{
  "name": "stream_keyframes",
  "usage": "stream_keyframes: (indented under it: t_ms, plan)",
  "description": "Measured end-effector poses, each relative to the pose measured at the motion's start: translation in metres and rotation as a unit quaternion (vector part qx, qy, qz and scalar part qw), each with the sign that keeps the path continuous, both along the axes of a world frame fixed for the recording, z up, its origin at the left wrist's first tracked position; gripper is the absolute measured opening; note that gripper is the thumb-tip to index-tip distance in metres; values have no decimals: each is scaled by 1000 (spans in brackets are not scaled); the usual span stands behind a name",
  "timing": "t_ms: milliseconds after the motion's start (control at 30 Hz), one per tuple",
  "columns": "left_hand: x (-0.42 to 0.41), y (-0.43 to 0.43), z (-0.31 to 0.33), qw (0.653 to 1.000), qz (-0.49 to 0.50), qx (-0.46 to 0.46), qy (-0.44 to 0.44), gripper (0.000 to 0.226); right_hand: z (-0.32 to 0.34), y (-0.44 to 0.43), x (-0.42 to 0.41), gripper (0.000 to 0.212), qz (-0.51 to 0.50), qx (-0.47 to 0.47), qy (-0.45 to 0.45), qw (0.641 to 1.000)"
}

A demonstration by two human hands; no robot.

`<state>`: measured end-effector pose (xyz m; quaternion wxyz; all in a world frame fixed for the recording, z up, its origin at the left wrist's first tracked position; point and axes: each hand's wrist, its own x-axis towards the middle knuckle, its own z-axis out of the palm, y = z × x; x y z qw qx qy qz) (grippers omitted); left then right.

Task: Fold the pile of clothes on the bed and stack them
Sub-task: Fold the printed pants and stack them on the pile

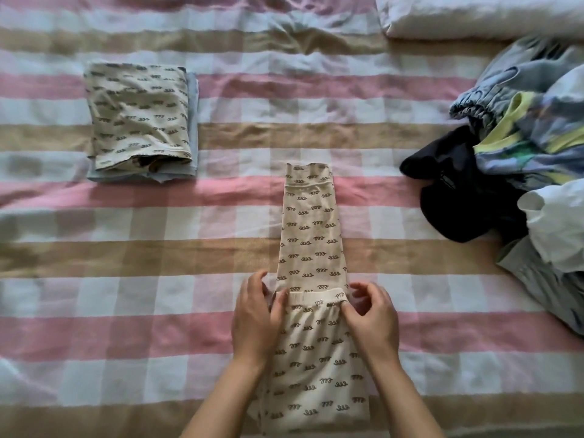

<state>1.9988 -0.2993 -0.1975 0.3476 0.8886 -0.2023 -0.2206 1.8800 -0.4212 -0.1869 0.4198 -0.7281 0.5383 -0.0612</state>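
Stack: far left, you have a folded cream top with small dark squiggles lying square on a pale blue garment whose edge shows along its right and near sides.
Bed cover: woven checks in pink, tan and white, lightly creased, under everything.
Your left hand: thumb and fingers pinch the left end of the ribbed band on the trousers' upper layer.
Trousers: centre, near you, flat on the cover. Their long axis runs near to far, slightly narrower toward the far end, which finishes in a wide band. Soft cream knit, same squiggle print. A near layer lies folded over on top, its banded edge between your hands.
Your right hand: thumb and forefinger pinch the band's right end, other fingers curled and raised.
Black garment: crumpled, at the pile's left edge.
Pile: right, unfolded blue, yellow-trimmed, white and grey cloth, heaped.
Pillow: white, far right.
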Motion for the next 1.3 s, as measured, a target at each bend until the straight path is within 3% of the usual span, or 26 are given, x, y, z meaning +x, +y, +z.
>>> stream_keyframes:
  t_ms: [67,167,367,467,600,800,1000,1167,1300]
  plan:
    - [25,-22,-3,1000,5,-15,-9,34,2,-20,22,32,35,0,-35,999]
    - [60,-58,-10,1000,-6,-28,2,28,-4,-58,65,26,34,-15,-62,997]
    - [112,-120,-22,990,53,-70,113,16,-25,-112,137,28,33,4,-49,998]
    - [128,-138,-22,965,94,-104,222,15,-28,-124,153,15,-4,50,-41,998]
    - [130,-136,-1,920,122,-175,328,20,-13,-122,145,8,-63,149,-124,979]
    - [86,-62,66,934,-37,-236,267,14,56,-71,68,5,23,157,-235,959]
    - [1,41,84,963,-162,-176,127,21,72,16,-38,10,124,105,-157,974]
    - [-55,86,55,972,-183,-127,72,26,36,62,-89,38,157,-10,-114,981]
    - [-77,100,32,977,-206,-38,31,22,9,75,-99,32,155,-49,-43,986]
